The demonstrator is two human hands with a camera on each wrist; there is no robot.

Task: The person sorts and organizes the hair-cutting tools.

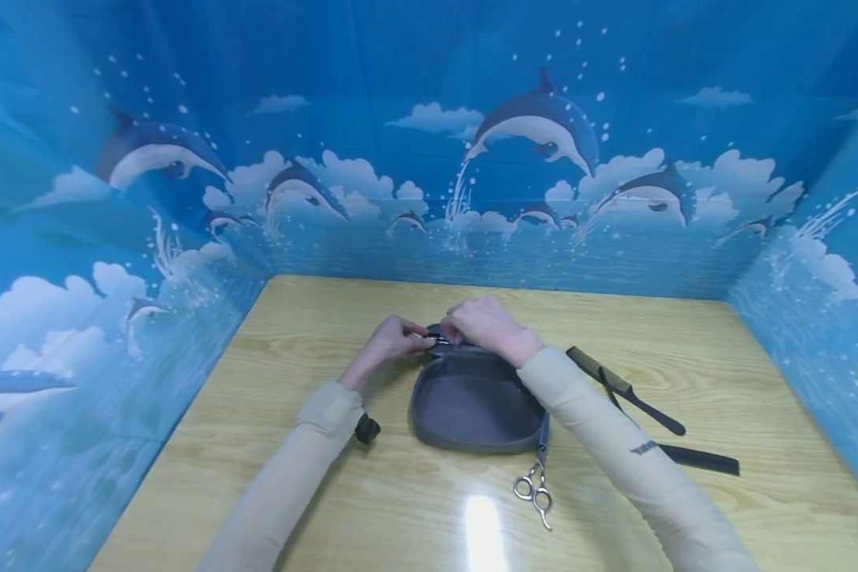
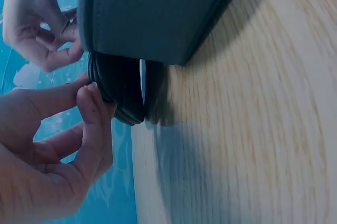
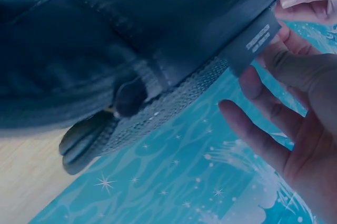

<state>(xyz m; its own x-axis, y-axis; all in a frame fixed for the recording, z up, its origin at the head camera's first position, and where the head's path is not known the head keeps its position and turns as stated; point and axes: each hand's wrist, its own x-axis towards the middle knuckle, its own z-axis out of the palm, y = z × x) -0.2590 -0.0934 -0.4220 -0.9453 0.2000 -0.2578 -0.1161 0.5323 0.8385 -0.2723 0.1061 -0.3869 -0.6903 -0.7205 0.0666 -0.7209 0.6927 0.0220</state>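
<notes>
A dark grey zip case (image 1: 477, 401) lies unfolded on the table, its hollow half toward me and its other half raised behind. At the far half's left edge, my left hand (image 1: 392, 340) pinches the rim between thumb and fingers; the left wrist view shows that hand (image 2: 63, 145) on the dark edge. My right hand (image 1: 488, 324) is bent over the same half. In the right wrist view the right hand (image 3: 300, 98) pinches a flat dark piece with pale lettering (image 3: 255, 42) at the case's edge. Something shiny (image 1: 439, 339) shows between the hands.
Hairdressing scissors (image 1: 536, 481) lie by the case's near right corner. Right of the case are a wide-toothed dark comb with a handle (image 1: 604, 373) and another black comb (image 1: 701, 459), partly under my right forearm. A small black object (image 1: 367, 429) is beside my left cuff. Dolphin-print sheets (image 1: 429, 159) wall the table.
</notes>
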